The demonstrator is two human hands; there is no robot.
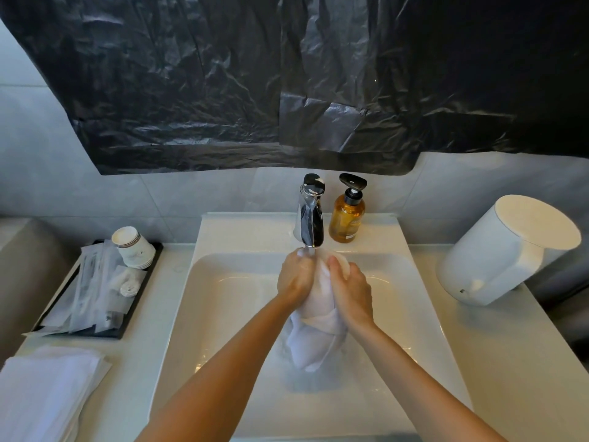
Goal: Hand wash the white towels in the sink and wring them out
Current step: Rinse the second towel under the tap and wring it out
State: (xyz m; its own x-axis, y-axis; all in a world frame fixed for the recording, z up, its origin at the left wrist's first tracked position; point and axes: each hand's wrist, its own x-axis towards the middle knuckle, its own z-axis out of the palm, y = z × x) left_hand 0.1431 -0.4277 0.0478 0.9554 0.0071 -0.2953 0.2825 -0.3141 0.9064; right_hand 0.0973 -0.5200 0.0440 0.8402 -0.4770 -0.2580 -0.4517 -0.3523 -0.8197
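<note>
A wet white towel (pixel 315 333) hangs bunched over the white sink (pixel 229 301), its lower end trailing toward the basin floor. My left hand (pixel 294 277) grips the towel's upper part from the left. My right hand (pixel 350 291) grips it from the right, thumb on top. Both hands sit just under the spout of the chrome tap (pixel 310 215), with water running onto them. A stack of folded white towels (pixel 44 393) lies on the counter at the lower left.
An amber soap pump bottle (pixel 347 215) stands right of the tap. A black tray (pixel 95 291) with paper cups and wrapped toiletries sits on the left counter. A white kettle-like container (pixel 510 250) stands on the right. Black plastic sheeting (pixel 287 74) covers the wall above.
</note>
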